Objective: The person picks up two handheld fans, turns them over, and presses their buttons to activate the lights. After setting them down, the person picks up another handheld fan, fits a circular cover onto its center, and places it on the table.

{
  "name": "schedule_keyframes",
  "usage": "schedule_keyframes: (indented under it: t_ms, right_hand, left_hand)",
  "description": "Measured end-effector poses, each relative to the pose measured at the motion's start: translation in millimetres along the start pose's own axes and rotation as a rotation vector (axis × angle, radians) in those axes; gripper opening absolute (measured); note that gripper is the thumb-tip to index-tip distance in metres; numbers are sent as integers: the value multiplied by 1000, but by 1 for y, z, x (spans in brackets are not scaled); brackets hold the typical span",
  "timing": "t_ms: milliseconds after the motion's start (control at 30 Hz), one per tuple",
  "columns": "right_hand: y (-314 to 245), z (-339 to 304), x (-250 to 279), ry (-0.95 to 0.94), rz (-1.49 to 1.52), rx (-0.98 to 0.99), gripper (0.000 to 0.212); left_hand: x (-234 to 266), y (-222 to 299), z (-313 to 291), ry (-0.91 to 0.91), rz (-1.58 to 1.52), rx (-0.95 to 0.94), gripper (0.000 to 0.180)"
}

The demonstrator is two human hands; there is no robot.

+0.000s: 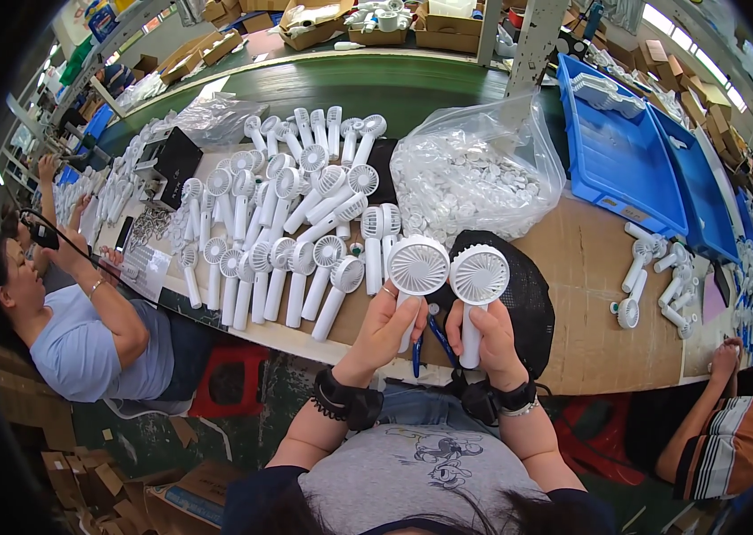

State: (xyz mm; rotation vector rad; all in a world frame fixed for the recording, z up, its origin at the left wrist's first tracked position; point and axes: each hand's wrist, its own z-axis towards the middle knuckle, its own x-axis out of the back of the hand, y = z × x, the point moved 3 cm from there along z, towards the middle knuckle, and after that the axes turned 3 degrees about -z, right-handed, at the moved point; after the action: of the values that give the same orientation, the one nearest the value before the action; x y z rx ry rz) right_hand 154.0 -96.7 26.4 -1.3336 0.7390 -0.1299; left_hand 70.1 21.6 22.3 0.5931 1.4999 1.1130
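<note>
In my left hand (pixel 387 332) is a white handheld fan (pixel 418 265), gripped by its handle with the round grille up. My right hand (pixel 492 337) holds a second white handheld fan (pixel 480 275) the same way, its handle pointing down toward me. The two fan heads sit side by side, close together, over the table edge. A pair of blue-handled pliers (pixel 431 332) shows between my hands, partly hidden. Just beyond my left hand lie many more white handheld fans (pixel 287 259) in a loose heap. A black mesh bag (pixel 528 308) lies behind my right hand.
A clear plastic bag of small white parts (pixel 474 178) stands behind the fans. Blue trays (pixel 608 192) are at right, near loose fan parts (pixel 639 276). A black box (pixel 169 168) stands left. One co-worker (pixel 96 334) sits left, another (pixel 724 428) right.
</note>
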Motion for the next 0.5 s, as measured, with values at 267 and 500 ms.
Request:
schedule_keyframes:
  t_ms: [267,500]
  right_hand:
    - [0,0,0,-8,4,-4,51]
    - [1,-1,0,16,14,10,55]
  left_hand:
    - [2,-2,0,9,0,5,28]
    - [2,-3,0,23,6,-2,28]
